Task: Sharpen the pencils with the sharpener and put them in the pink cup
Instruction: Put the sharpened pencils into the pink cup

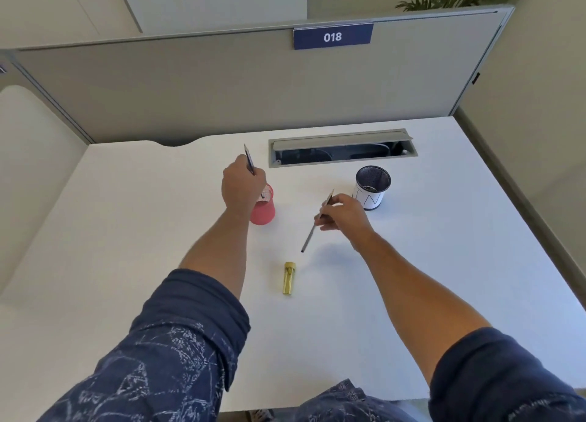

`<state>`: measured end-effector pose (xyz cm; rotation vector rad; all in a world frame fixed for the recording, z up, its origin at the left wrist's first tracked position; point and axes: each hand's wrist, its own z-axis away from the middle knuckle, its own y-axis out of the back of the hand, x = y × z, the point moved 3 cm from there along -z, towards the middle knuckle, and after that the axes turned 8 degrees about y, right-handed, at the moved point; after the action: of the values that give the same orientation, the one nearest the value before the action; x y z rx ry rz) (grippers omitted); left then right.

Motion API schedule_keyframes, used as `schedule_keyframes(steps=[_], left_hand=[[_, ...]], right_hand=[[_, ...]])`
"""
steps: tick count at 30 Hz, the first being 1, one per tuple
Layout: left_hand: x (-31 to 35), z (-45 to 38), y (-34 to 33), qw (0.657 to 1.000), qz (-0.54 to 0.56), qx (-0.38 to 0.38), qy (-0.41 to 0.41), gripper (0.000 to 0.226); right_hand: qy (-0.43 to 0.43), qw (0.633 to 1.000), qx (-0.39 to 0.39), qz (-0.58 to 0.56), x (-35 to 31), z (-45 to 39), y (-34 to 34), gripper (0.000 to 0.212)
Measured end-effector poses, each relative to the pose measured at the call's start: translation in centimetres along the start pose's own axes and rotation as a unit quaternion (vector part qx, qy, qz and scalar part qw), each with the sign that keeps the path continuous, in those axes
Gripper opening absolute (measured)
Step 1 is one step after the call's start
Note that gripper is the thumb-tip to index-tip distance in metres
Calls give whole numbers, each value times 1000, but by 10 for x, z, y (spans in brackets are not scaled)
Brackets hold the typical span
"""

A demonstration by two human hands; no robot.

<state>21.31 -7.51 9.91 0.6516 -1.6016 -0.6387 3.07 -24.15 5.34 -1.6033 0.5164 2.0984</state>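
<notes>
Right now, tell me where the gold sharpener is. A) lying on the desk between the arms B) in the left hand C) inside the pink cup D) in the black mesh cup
A: the sharpener lies alone on the desk, while each hand holds a pencil.

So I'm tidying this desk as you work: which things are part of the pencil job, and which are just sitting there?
Part of the job:
dark pencil in left hand
dark pencil in right hand
pink cup
gold cylindrical sharpener

Just sitting there:
black mesh cup with white sleeve
grey cable hatch
</notes>
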Motion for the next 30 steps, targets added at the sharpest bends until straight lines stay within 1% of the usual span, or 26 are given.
schedule_keyframes(steps=[3, 9, 12, 16, 21, 26, 30], left_hand=[[-14, -7, 1, 999, -12, -4, 30, 8], [-32, -10, -4, 995, -25, -65, 78, 7], [-37, -9, -8, 990, -24, -93, 107, 11], [-45, -8, -14, 987, -19, -99, 129, 23], [-52, -7, -19, 981, -34, -129, 139, 13], [-58, -6, -21, 982, -17, -117, 150, 12], [-60, -2, -23, 983, -5, -105, 147, 10]], right_hand=[[21, 999, 5, -36, -19, -13, -11, 19], [79, 996, 14, -40, -47, -36, -36, 17], [110, 994, 19, 3, -49, -48, -48, 16], [134, 989, 25, 53, -47, -61, -62, 15], [150, 978, 7, 148, -43, -72, -78, 15], [145, 965, -21, 217, -32, -81, -94, 18], [144, 960, -23, 240, -28, -82, -101, 18]])
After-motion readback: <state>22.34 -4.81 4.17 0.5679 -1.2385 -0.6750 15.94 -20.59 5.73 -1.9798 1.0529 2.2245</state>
